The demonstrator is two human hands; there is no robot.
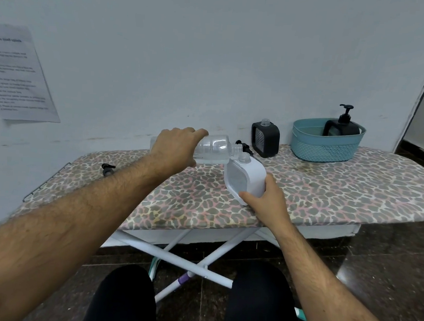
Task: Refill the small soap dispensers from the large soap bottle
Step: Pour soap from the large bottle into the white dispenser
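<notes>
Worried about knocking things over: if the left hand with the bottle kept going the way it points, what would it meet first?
Probably the white dispenser: the left hand points the clear bottle rightward, its mouth already at the dispenser's neck. Beyond sits the black dispenser, though depth is unclear.

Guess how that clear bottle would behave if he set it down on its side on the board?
The clear bottle is round and ribbed, so it would likely roll. It looks thin-walled and mostly empty, so probably light and squashy. Its mouth is uncapped, so leftover liquid could spill on the ironing board.
</notes>
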